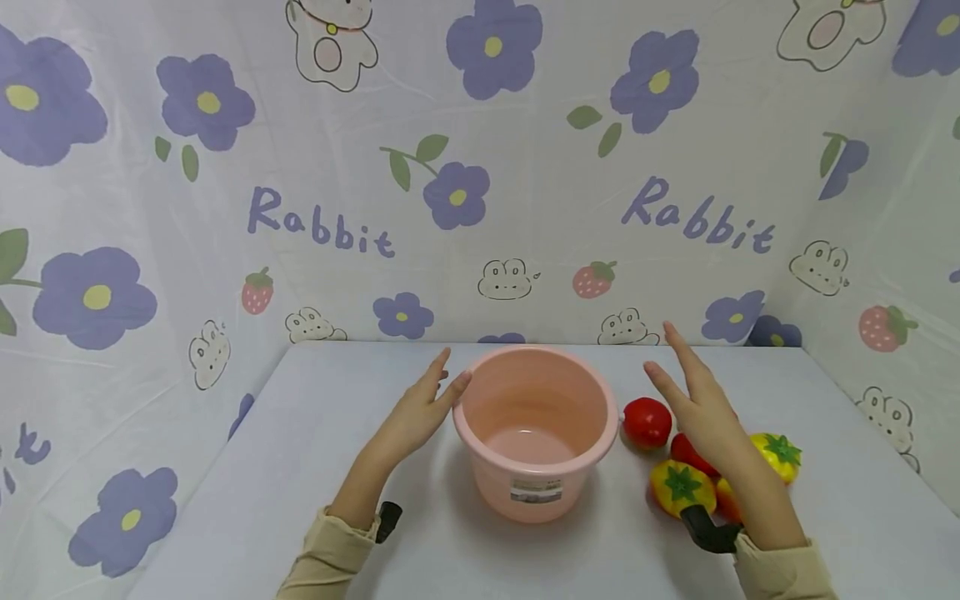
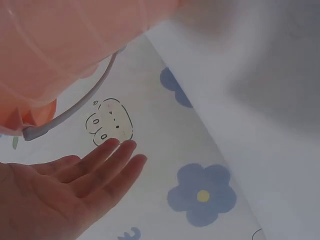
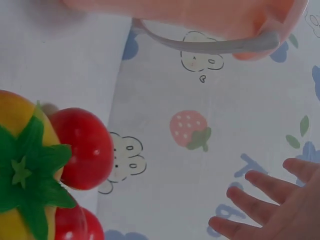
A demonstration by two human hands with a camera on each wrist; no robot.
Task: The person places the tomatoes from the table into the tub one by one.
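A pink plastic bucket (image 1: 536, 492) stands upright in the middle of the table, and its inside looks bare. Its grey handle (image 2: 75, 112) hangs down along the far side in both wrist views. My left hand (image 1: 415, 414) is raised beside the bucket's left rim, palm toward it, fingers extended; the left wrist view shows a gap to the bucket. My right hand (image 1: 708, 421), fingers spread and holding nothing, hovers over a group of fruit. Among these are a glossy red round one (image 1: 647, 422) and a yellow-orange one with a green leafy top (image 1: 681, 489). My right forearm partly hides others.
The white table (image 1: 247, 500) reaches back to a patterned curtain (image 1: 540, 167) with flowers and rabbits, which also hangs at both sides. Another yellow fruit (image 1: 777, 457) with a green top lies right of my right wrist. Black straps (image 1: 708, 531) sit at both wrists.
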